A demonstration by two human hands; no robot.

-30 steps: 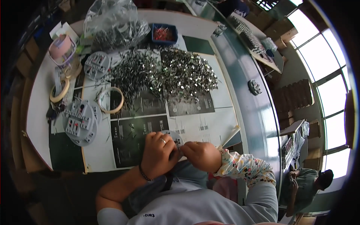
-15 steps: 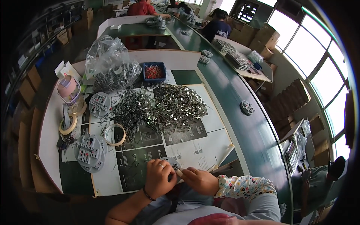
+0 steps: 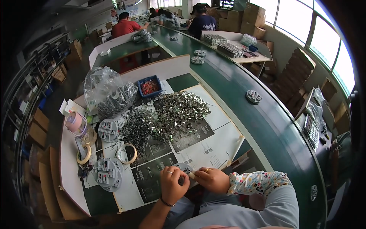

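A grey round fixture [image 3: 184, 166] with dark slots shows partly at the table's near edge, between my two hands. My right hand [image 3: 211, 180] is closed on its right side, thumb and fingers pressed together. My left hand [image 3: 174, 186] is closed in a pinch by its left side; what the fingertips hold is hidden. Beyond my hands lie a heap of small shiny metal plates [image 3: 181, 112] and, on its left, a pile of thin dark metal strips [image 3: 137, 129]. Similar grey fixtures with red and black parts, one stacked [image 3: 105, 170] and one single [image 3: 108, 129], lie at the left.
Two tape rolls [image 3: 127, 153] [image 3: 84, 154], a pink-lidded bottle [image 3: 76, 124] and a clear plastic bag [image 3: 108, 93] stand at the left. A blue bin [image 3: 149, 86] holds red parts. A green conveyor [image 3: 244, 103] carrying fixtures runs along the right. Other people sit farther off.
The view has tilted up and turned, so the table sits lower and farther right in it. My hands stay together at the grey fixture. The conveyor's fixtures have shifted in view.
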